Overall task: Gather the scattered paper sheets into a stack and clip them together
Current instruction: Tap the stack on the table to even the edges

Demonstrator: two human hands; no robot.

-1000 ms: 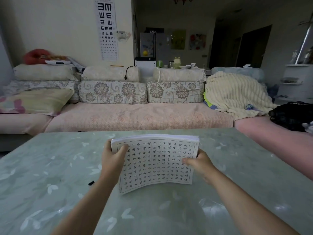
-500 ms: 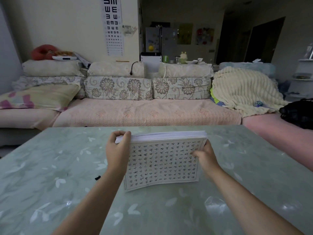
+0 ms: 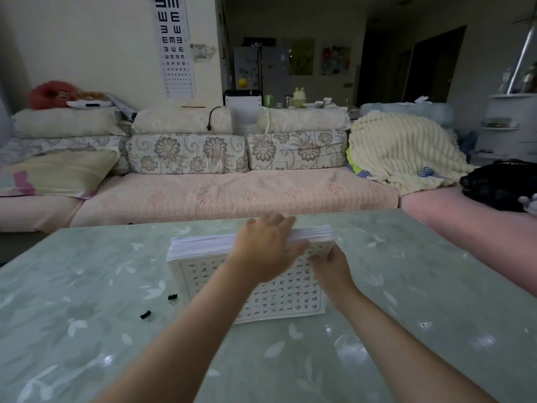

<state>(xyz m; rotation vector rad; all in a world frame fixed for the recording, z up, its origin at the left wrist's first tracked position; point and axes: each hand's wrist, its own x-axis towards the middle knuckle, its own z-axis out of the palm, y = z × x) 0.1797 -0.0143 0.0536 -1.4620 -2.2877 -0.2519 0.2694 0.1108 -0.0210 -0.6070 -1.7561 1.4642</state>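
On the green table [image 3: 87, 286], square in front of the person, the stack of paper sheets [image 3: 203, 248] stands on its lower edge. Its printed face is turned toward them and its long top edge runs left to right. The loose page ends along that top edge look roughly level, though not quite flush at the stack's left end.

The left hand [image 3: 267, 248] lies across the top edge of the stack, a little right of its middle. Its fingers are straight and spread and close round nothing; it is blurred, so I would not say how hard it presses. The right hand [image 3: 328, 266] is at the stack's upper right corner, fingers curled on that edge with the thumb on the printed face, and it seems to be what keeps the stack upright.

What matters for the clipping is off the stack's lower left corner. The first clip [image 3: 172, 298] lies just beside that corner and the second clip [image 3: 146, 315] a little further left, both small, black and apart from the paper. They are on the left hand's side, with the right hand across the whole stack from them. I'd judge the left hand should fetch a clip while the right holds the sheets. Beyond the stack is the sofa [image 3: 232, 196].
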